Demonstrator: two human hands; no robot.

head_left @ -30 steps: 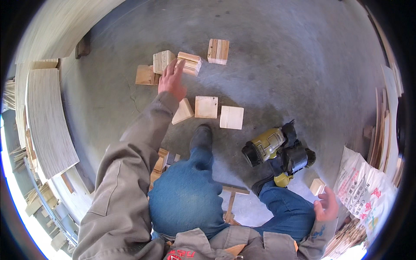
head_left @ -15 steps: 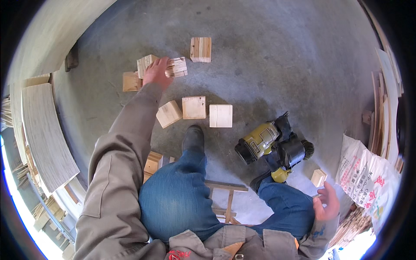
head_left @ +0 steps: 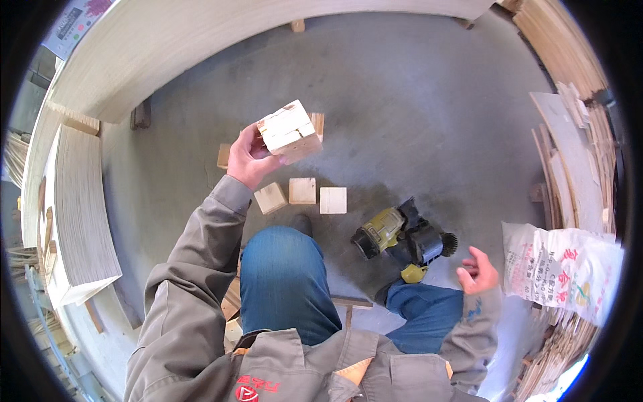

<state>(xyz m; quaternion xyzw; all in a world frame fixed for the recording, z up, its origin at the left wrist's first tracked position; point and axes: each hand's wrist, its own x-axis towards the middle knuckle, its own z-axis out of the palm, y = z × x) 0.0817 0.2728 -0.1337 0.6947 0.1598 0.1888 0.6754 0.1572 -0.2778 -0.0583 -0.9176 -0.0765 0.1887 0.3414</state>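
Note:
My left hand (head_left: 249, 159) is raised above the concrete floor and grips a pale wooden block (head_left: 289, 131) made of stacked pieces. Below it, three square wooden blocks lie in a row on the floor: a left one (head_left: 271, 197), a middle one (head_left: 302, 191) and a right one (head_left: 333, 200). Two more blocks (head_left: 224, 155) (head_left: 317, 124) lie further back, partly hidden behind the hand and the held block. My right hand (head_left: 478, 271) hovers empty with fingers apart, just right of a yellow and black nail gun (head_left: 400, 236) resting by my right knee.
Curved plywood sheets (head_left: 80, 201) are stacked at the left, and a long bent sheet (head_left: 221, 53) runs across the back. Thin wood strips (head_left: 576, 154) lean at the right beside a printed white sack (head_left: 569, 271). Wood offcuts (head_left: 231, 311) lie under my left leg.
My left hand took hold of a block from the far group on the floor and lifted it up toward me. My right hand stayed near the nail gun.

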